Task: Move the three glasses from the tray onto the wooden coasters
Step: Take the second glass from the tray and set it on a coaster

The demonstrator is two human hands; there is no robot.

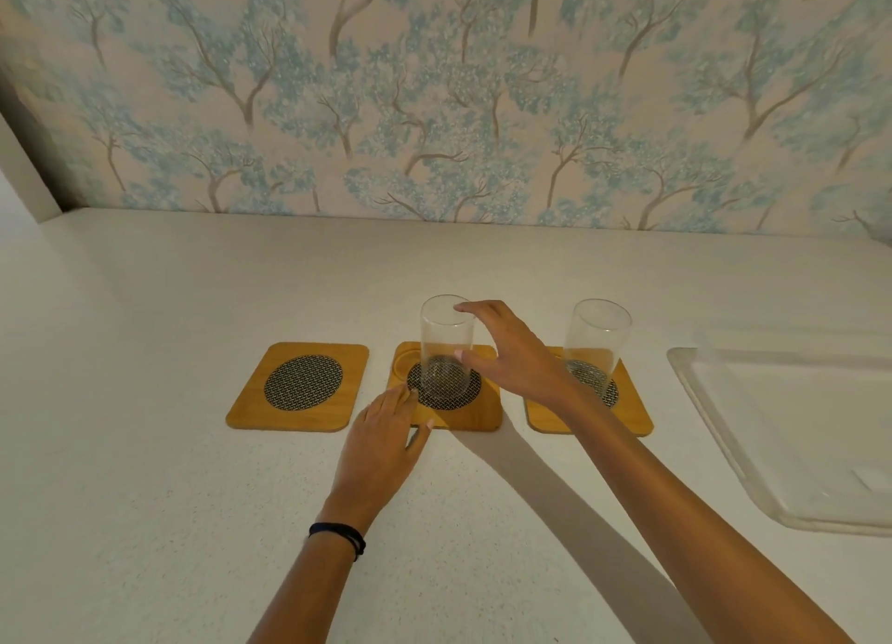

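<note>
Second glass [445,349] stands on the middle coaster [475,414], right hand [507,354] spread loosely just beside it, fingertips at its rim; left hand [381,445] flat, steadying the coaster. Seemingly releasing; next comes the third glass, unseen on the tray [714,416], for the coaster left of the hands [246,409]

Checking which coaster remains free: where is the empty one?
In the head view, the empty coaster lies leftmost of three, beside the left hand.

Both forearms are bare with no sleeves showing, and the left wrist, at lower centre of the frame, wears a thin dark doubled band [339,536] with a small loop.
</note>
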